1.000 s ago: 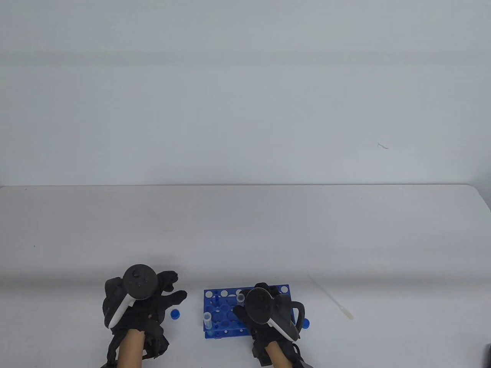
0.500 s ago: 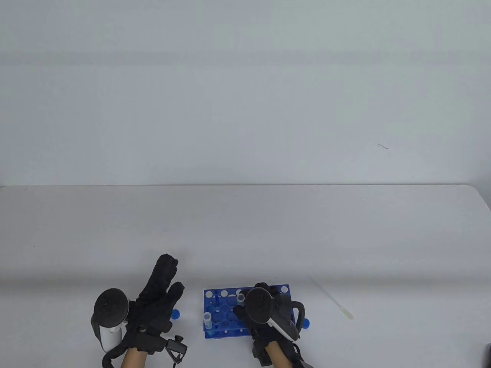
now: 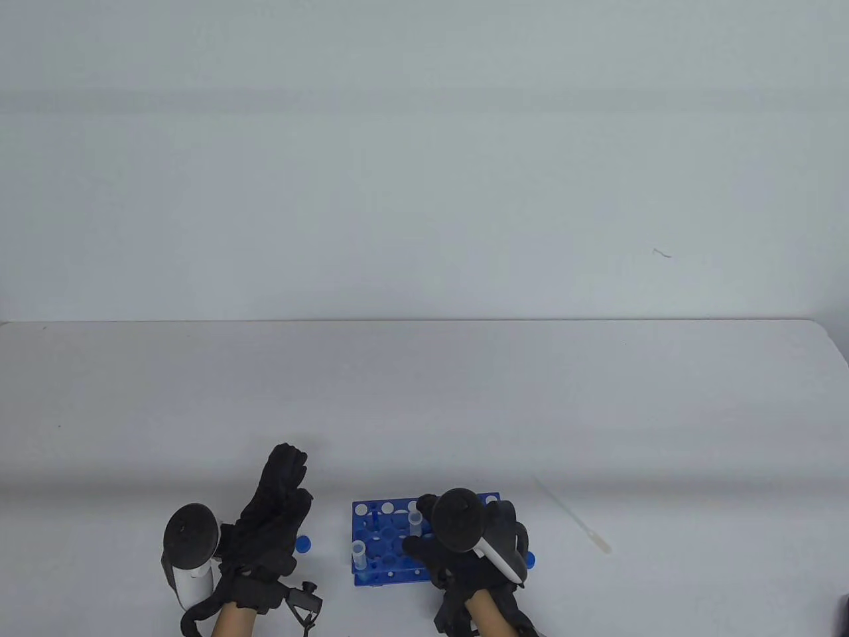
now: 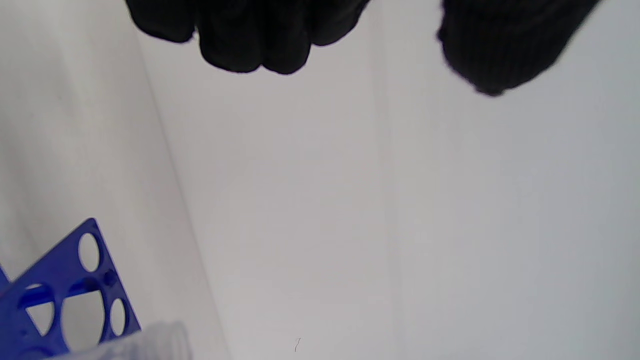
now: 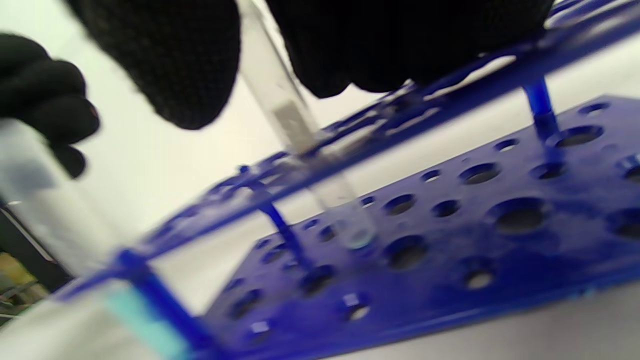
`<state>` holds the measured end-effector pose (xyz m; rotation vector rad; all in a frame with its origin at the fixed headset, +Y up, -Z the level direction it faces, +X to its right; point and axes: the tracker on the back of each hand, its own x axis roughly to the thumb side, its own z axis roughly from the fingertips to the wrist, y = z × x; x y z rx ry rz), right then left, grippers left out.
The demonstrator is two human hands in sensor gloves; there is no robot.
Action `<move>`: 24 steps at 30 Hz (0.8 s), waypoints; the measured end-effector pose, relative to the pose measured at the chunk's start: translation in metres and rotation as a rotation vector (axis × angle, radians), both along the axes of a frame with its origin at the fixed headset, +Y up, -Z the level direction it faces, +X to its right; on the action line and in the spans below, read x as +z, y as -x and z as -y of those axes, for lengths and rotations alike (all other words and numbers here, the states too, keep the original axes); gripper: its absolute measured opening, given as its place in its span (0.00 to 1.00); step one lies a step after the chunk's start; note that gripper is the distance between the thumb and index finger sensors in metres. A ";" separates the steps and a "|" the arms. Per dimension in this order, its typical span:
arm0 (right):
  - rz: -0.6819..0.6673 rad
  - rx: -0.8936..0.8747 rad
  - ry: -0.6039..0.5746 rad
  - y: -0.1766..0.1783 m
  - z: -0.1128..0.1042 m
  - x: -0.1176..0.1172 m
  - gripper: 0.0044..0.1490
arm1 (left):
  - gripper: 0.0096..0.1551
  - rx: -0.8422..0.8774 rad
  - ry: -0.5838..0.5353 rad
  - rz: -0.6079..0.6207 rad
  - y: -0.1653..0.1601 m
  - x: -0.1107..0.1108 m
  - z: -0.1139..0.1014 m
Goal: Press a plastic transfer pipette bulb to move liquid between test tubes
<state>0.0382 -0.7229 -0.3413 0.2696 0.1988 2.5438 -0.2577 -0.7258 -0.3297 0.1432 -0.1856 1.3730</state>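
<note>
A blue test tube rack [image 3: 373,539] stands near the table's front edge. A clear tube [image 3: 359,553] stands at its front left and another tube [image 3: 416,516] near the back. My right hand [image 3: 420,512] reaches over the rack. In the right wrist view my right hand [image 5: 256,55] pinches that back tube [image 5: 300,135] between thumb and fingers, with its tip at the rack's lower plate. My left hand [image 3: 296,478] stands on its edge left of the rack, fingers stretched out and empty. The plastic pipette [image 3: 574,519] lies on the table right of the rack, untouched.
A blue cap [image 3: 303,544] lies between my left hand and the rack, and another cap [image 3: 528,559] lies by the rack's right side. The nearer tube [image 5: 37,190] holds pale blue liquid at its bottom. The rack's corner [image 4: 65,290] shows in the left wrist view.
My left hand turned from palm-down to standing on its edge with the fingers stretched forward. My right hand shifted a little over the rack around the back tube.
</note>
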 end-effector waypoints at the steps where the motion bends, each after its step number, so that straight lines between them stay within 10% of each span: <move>1: -0.027 -0.024 0.039 -0.002 -0.009 0.000 0.49 | 0.58 -0.001 -0.004 0.004 0.000 0.000 0.000; 7: 0.008 -0.138 -0.111 -0.051 -0.087 0.010 0.51 | 0.58 0.013 -0.025 0.004 0.002 0.000 -0.002; 11: 0.191 -0.084 -0.241 -0.102 -0.103 0.007 0.47 | 0.58 0.027 -0.025 0.005 0.003 0.000 -0.003; 19: 0.387 0.367 0.024 -0.190 0.006 -0.019 0.46 | 0.57 0.031 -0.031 0.001 0.003 -0.001 -0.003; 24: 0.410 0.451 0.153 -0.213 0.026 -0.018 0.44 | 0.57 0.017 -0.028 -0.002 0.002 0.000 -0.003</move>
